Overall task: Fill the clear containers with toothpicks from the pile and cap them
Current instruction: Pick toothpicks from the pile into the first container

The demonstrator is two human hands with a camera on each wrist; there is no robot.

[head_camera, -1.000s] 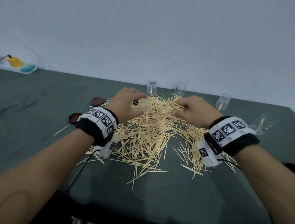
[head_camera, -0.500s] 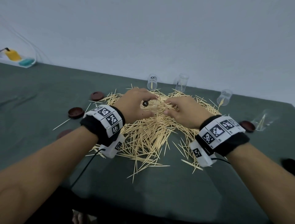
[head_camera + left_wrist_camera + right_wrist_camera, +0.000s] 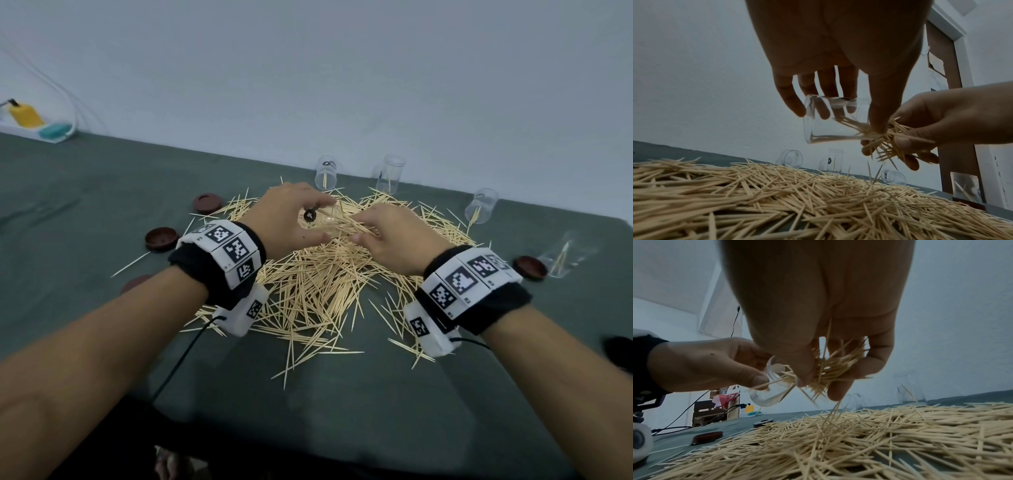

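Above pile [image 3: 318, 284], table centre: our left hand [image 3: 287, 219] grips jar [image 3: 830, 123], tipped, mouth toward 3 o'clock; our right hand [image 3: 394, 236] pinches toothpick bunch [image 3: 881, 134] at mouth.

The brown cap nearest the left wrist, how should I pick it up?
Pinch the brown cap across its round rim, coming straight down from above. It lies flat on the green table, low and disc-shaped, with bare cloth around it, so fingers probably fit on opposite edges. Both hands are busy now: left hand holds a container, right hand grips toothpicks.
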